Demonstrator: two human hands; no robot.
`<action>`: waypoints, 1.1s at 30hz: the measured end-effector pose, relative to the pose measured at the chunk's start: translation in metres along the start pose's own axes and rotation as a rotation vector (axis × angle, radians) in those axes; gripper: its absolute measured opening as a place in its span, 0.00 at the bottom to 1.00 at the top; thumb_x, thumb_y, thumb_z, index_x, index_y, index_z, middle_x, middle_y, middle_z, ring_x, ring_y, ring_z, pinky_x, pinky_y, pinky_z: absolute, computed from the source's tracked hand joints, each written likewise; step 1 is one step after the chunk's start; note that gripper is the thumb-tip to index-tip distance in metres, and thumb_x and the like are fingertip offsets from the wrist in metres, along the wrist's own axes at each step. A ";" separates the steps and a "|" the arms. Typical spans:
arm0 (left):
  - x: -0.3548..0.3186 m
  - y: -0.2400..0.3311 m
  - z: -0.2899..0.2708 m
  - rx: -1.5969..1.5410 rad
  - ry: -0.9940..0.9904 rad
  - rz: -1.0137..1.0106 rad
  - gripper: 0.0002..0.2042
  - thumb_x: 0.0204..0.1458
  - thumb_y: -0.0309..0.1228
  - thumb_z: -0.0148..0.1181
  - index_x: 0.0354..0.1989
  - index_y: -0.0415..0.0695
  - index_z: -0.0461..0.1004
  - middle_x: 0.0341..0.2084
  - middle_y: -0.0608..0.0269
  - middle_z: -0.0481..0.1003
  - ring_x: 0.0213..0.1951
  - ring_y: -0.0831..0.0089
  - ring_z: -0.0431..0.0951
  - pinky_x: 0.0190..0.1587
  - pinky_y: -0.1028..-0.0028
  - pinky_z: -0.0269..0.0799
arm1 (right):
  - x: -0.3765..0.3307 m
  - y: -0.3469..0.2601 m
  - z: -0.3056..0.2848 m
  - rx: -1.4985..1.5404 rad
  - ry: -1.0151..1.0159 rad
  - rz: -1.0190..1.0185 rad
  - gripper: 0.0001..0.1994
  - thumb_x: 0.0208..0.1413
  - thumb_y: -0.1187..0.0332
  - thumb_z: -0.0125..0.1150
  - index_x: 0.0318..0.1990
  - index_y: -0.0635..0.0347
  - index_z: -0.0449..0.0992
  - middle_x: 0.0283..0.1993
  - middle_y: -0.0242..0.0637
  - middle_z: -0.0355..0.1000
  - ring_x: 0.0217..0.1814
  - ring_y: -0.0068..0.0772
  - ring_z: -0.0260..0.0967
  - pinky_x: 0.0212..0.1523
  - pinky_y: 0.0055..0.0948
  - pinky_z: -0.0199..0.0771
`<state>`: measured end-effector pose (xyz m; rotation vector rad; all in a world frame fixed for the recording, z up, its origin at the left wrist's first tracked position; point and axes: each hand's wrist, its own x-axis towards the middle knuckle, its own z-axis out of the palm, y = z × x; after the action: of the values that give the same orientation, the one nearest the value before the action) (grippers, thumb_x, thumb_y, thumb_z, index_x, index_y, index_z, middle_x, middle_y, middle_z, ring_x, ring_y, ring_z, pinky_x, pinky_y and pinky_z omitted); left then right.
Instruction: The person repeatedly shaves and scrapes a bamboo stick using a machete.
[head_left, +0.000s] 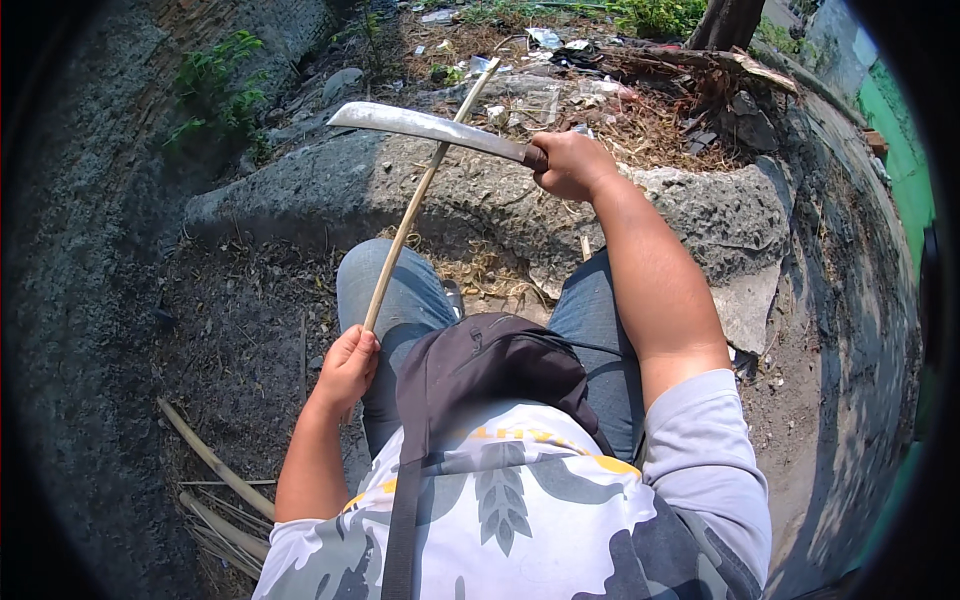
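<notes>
Your left hand (347, 365) is closed round the lower end of a thin bamboo stick (418, 200) slanting up over your knee to steady it, while your right hand (572, 165) grips tight a machete (430, 127) – blade across the stick's upper part – above the rough concrete slab (690, 215).

Machete blade (420, 125) — dull silver-grey steel, dark handle; bamboo stick (415, 205) — pale tan; jeans (400, 300) — faded blue; shirt (520, 510) — white and grey camouflage pattern with yellow lettering, plain light grey sleeves; sling bag (490, 365) — dark charcoal, black strap; concrete slab (700, 215) — mottled grey; wall (905, 175) at right — bright green; weeds (215, 85) — green
</notes>
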<state>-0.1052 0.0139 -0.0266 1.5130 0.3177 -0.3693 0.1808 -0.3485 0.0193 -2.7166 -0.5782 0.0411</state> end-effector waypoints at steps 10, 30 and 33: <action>0.001 0.008 0.004 0.049 0.010 -0.040 0.15 0.72 0.46 0.52 0.38 0.48 0.70 0.18 0.78 0.62 0.18 0.85 0.59 0.21 0.80 0.53 | 0.001 0.002 0.005 -0.125 -0.059 -0.030 0.11 0.51 0.63 0.65 0.43 0.49 0.79 0.42 0.44 0.81 0.48 0.51 0.80 0.47 0.50 0.79; -0.028 0.034 -0.030 0.123 0.176 0.101 0.11 0.73 0.39 0.49 0.41 0.47 0.72 0.21 0.78 0.64 0.22 0.87 0.60 0.23 0.82 0.56 | 0.007 0.039 0.011 0.318 0.396 0.051 0.12 0.55 0.59 0.71 0.38 0.56 0.77 0.33 0.43 0.81 0.37 0.49 0.81 0.39 0.44 0.78; -0.018 0.034 -0.021 0.231 0.180 0.121 0.10 0.72 0.37 0.49 0.42 0.46 0.72 0.22 0.77 0.65 0.23 0.86 0.61 0.23 0.81 0.56 | 0.005 0.034 0.006 0.187 0.337 -0.002 0.11 0.55 0.60 0.68 0.40 0.53 0.77 0.34 0.44 0.81 0.39 0.52 0.81 0.40 0.47 0.79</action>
<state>-0.1065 0.0362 0.0105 1.7882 0.3318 -0.1772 0.1982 -0.3731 0.0021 -2.4660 -0.4524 -0.3395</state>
